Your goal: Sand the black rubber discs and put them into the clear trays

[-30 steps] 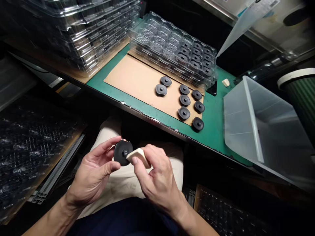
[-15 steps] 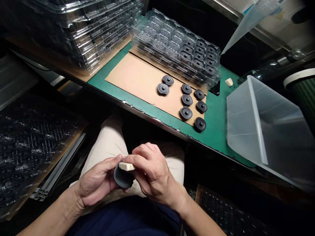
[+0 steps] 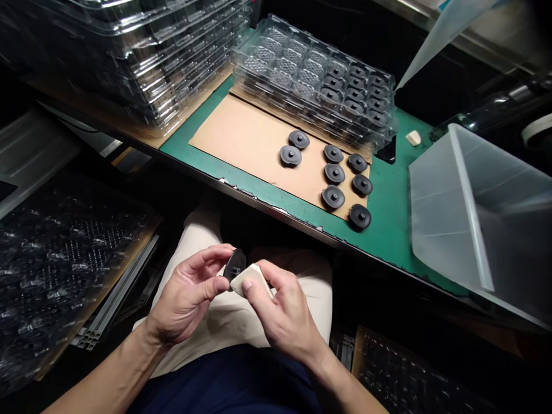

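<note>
Above my lap, my left hand [image 3: 190,293] grips a round black disc-shaped part [image 3: 233,265] by its edge, between thumb and fingers. The disc is tilted up on its side, and a small stub shows on the face turned to the right. My right hand [image 3: 284,307] pinches a cream-coloured block [image 3: 250,279], which looks like a sponge or an eraser. One corner of the block meets the disc beside the stub. Several similar black discs [image 3: 334,173] lie stub-up on the brown cardboard sheet [image 3: 241,129] on the bench.
A clear plastic compartment tray [image 3: 302,69] with black parts on its right side stands behind the cardboard. Stacked clear trays [image 3: 146,75] rise at left. A translucent bin [image 3: 435,201] stands at right on the green mat [image 3: 388,230], near another cream block [image 3: 413,138].
My left hand has turned the disc, so its stub face shows instead of its smooth hollow face. My right hand has shifted the block from the rim to near the stub.
</note>
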{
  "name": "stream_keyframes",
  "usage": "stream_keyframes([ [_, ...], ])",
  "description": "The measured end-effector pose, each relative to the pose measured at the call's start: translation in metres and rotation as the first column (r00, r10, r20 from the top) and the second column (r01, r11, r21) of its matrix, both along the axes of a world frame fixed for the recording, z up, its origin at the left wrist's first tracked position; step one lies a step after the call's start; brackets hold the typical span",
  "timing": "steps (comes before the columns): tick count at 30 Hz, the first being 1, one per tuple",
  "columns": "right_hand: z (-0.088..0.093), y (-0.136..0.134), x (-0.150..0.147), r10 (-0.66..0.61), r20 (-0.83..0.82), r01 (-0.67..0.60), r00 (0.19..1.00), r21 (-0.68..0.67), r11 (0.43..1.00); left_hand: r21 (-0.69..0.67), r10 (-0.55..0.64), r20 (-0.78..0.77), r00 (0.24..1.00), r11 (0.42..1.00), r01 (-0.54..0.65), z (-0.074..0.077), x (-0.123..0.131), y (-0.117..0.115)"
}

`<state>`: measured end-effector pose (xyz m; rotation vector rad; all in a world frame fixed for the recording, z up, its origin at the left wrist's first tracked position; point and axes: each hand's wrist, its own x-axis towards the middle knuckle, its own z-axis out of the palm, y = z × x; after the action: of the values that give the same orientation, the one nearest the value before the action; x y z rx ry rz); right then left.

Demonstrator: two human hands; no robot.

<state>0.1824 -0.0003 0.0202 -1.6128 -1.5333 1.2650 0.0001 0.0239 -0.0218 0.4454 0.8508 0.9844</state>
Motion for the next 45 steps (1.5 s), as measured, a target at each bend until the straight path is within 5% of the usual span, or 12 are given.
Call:
stream_keyframes([
  [4,0.018,0.001,-0.007,-0.063,-0.071,0.072,0.995,0.14,0.988,0.076,0.044,-0.015,0.999,0.996,-0.043,0.008,0.009,0.0],
  [9,0.015,0.003,-0.005,-0.025,0.192,-0.041,0.981,0.334,0.942,0.048,0.09,0.072,0.993,0.994,-0.094,0.018,0.006,0.001],
  [17,0.005,0.008,0.004,0.007,0.453,-0.213,0.891,0.405,0.889,-0.188,-0.096,0.146,0.985,0.975,0.123,0.012,-0.01,-0.002],
  [28,0.003,0.011,0.015,0.265,0.419,-0.444,0.868,0.419,0.792,-0.252,-0.279,0.212,0.937,0.911,0.328,0.0,-0.012,-0.009],
  [30,0.0,0.013,0.018,0.261,0.354,-0.407,0.898,0.444,0.798,-0.26,-0.263,0.225,0.938,0.912,0.318,0.003,-0.007,-0.008],
  [33,-0.008,0.009,0.022,0.064,0.122,-0.112,0.99,0.443,0.889,-0.288,-0.224,0.156,0.962,0.921,0.262,0.013,-0.001,-0.003],
  [36,-0.022,-0.002,0.024,-0.135,-0.041,0.142,0.99,0.256,0.956,-0.29,-0.185,0.007,0.983,0.94,0.179,0.02,0.002,0.002],
  [40,-0.039,-0.018,0.017,-0.084,-0.073,0.087,0.994,0.03,0.996,-0.203,-0.176,-0.134,0.975,0.968,0.147,0.017,0.005,0.001],
  [45,-0.046,-0.027,0.0,-0.066,-0.094,0.075,0.993,0.1,0.992,-0.05,-0.164,-0.268,0.949,0.986,0.157,0.007,0.015,-0.008],
])
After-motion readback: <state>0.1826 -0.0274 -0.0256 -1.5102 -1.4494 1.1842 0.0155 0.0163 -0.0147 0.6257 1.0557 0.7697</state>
